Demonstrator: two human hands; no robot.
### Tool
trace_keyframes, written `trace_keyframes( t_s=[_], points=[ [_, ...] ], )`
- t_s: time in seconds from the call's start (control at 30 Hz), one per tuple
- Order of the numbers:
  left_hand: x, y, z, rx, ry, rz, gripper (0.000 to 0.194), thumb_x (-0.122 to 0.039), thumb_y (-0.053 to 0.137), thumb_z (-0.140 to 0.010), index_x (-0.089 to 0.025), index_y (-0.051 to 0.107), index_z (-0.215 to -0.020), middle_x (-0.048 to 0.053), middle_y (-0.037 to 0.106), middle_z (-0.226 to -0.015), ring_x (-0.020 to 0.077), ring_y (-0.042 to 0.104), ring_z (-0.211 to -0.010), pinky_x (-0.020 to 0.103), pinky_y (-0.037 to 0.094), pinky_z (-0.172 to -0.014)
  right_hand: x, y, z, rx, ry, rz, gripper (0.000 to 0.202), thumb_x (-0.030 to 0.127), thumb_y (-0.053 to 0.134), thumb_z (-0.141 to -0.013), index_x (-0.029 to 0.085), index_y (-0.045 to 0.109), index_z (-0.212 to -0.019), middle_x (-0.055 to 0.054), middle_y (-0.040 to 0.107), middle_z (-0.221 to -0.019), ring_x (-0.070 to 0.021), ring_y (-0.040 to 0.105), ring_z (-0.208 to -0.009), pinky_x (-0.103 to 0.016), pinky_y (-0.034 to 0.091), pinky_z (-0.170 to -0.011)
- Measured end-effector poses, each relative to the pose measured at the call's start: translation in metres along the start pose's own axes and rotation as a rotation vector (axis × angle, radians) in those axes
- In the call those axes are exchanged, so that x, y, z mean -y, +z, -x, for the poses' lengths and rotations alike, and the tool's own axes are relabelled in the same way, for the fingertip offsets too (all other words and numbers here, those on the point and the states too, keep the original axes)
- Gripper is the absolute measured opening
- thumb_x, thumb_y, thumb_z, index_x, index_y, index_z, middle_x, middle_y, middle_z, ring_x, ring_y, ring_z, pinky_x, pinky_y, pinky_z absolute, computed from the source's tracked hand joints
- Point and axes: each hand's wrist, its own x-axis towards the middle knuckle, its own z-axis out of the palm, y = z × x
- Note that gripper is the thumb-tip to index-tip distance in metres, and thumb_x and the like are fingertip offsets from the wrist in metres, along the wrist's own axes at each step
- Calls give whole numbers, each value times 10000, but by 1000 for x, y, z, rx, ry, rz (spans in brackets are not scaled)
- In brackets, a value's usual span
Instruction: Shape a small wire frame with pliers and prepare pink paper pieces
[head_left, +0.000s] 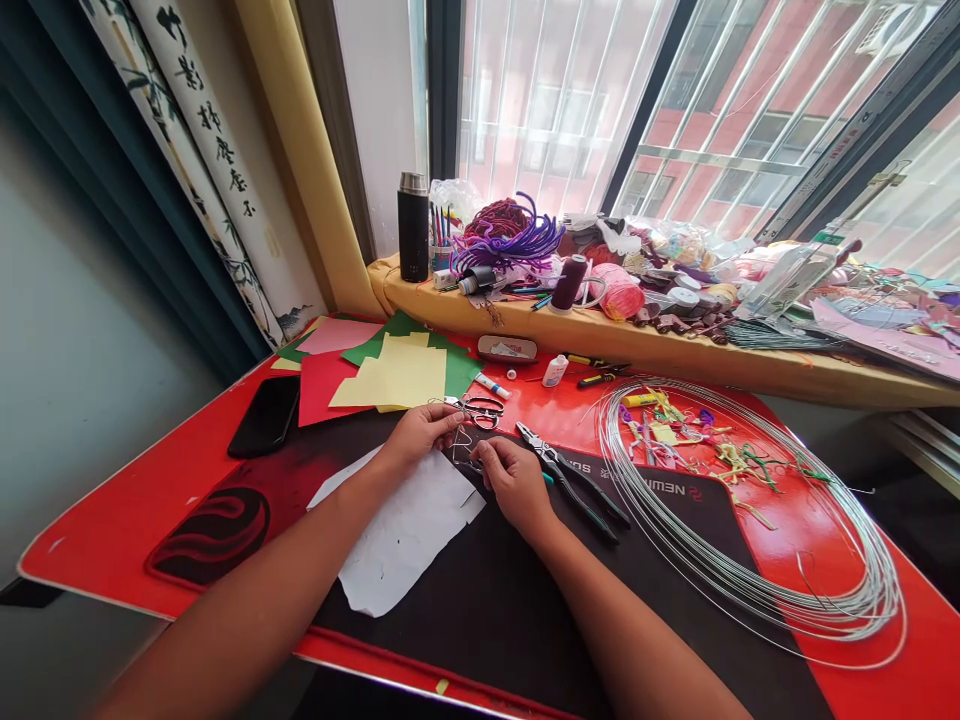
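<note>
A small piece of thin bent wire [460,440] spans the gap between my hands, above the top of a white paper sheet [405,540]. My left hand [424,435] pinches it from the left, with thumb and fingertips pressed together. On the other side my right hand [519,485] is closed too, its thumb and forefinger at the wire's lower end. Scissors [484,410] lie just beyond the fingertips. Combination pliers [574,485] with dark handles rest beside my right hand. Part of a teal-ended tool [547,479] shows behind that hand.
A large coil of silvery wire [862,600] lies at the right, around colourful scraps [667,435]. Coloured paper sheets [401,378] and a black phone [264,415] are at the left. A small white bottle [555,371] stands near the crowded windowsill [675,352].
</note>
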Motion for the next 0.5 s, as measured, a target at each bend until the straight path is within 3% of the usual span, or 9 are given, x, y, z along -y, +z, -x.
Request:
trace_keyframes(
  t_s=[0.5],
  points=[
    [2, -2, -1, 23, 12, -7, 459, -531, 888, -650, -138, 799, -868, 15, 638, -697, 105, 526, -553, 234, 325, -491, -1, 0, 0, 2, -7, 10, 363, 468, 511, -1009, 200, 703, -857, 26, 567, -543, -144, 500, -505, -259, 358, -534]
  ],
)
